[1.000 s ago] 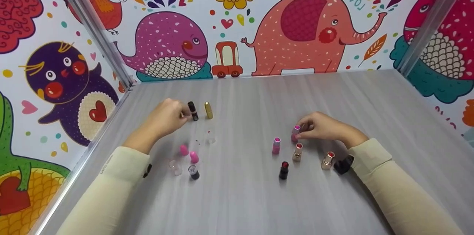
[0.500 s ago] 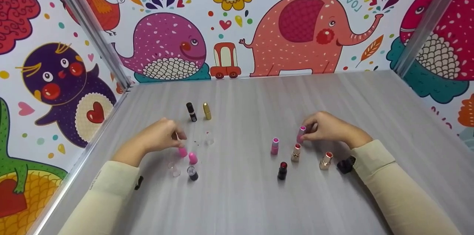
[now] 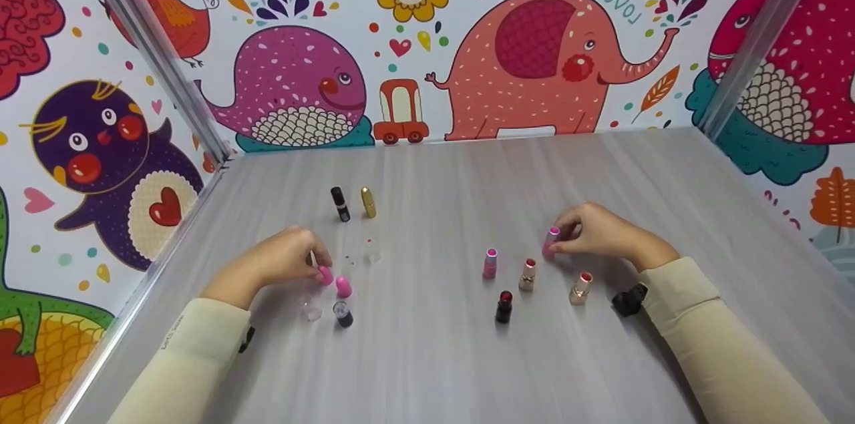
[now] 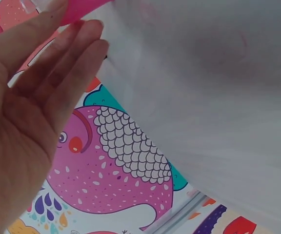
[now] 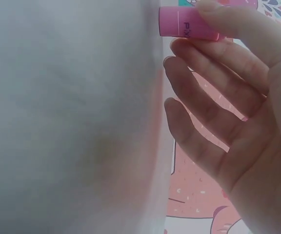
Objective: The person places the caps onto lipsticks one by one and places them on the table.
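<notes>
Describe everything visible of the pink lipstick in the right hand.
The pink lipstick is uncapped and roughly upright, its magenta tip on top. The base is pink, plastic-looking, with a thin line and dark, partly hidden lettering; the section above looks paler. The right hand pinches it between thumb and fingers at the right side of the table; whether its bottom touches down is unclear.

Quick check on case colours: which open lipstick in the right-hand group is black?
The black lipstick is the dark-red-tipped one lowest in the head view; the group's others are two pink lipsticks and two gold lipsticks.
</notes>
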Demonstrator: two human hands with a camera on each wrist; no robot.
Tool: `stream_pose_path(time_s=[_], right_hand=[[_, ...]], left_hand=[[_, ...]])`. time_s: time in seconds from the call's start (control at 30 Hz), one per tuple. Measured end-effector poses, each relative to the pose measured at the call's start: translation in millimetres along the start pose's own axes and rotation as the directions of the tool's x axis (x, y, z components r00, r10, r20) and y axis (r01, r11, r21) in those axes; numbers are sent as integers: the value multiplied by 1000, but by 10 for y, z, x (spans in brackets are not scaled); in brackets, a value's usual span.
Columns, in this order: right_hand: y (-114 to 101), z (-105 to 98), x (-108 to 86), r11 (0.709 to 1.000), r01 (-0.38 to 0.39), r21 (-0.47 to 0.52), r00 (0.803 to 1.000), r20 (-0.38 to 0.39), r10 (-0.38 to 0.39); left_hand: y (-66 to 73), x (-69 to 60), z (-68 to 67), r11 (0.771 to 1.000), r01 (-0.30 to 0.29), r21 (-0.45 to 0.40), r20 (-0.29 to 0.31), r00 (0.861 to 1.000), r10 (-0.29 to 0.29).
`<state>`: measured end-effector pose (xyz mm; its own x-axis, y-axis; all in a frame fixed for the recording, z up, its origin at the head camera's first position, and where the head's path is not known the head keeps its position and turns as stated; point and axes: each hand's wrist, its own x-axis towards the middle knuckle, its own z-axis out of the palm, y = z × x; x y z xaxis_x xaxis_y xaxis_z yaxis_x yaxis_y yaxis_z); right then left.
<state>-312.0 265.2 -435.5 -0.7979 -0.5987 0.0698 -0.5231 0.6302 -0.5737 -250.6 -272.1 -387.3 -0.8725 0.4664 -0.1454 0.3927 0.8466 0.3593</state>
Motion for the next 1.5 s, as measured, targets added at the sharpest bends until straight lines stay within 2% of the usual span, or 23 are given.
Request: stream_pose_path(time_s=[0.2, 0.47, 0.93, 1.0, 1.2, 1.37, 1.5], right_hand=[[21, 4, -57, 1000, -8, 4, 1000, -9, 8], [28, -9, -106, 999, -32, -19, 999, -20, 32], [64, -28, -118, 997, -69, 39, 997, -24, 70], [65, -22, -104, 997, -65, 45, 998, -13, 66], [65, -12, -72, 998, -42, 36, 999, 2, 42], [64, -12, -77, 999, -41, 34, 999, 3, 41], [62, -19, -92, 998, -52, 42, 999, 5, 52]], left_hand=[[9, 8, 38, 1000, -13, 28, -16, 1000, 13], [11, 20, 70, 995, -53, 89, -72, 996, 60], [48, 11, 107, 998, -7, 57, -84, 996, 12], [44, 4, 95, 998, -9, 58, -83, 996, 14], [48, -1, 5, 994, -80, 80, -129, 988, 90], [51, -22, -78, 997, -60, 58, -157, 985, 68], [38, -43, -129, 997, -82, 13, -202, 976, 83]])
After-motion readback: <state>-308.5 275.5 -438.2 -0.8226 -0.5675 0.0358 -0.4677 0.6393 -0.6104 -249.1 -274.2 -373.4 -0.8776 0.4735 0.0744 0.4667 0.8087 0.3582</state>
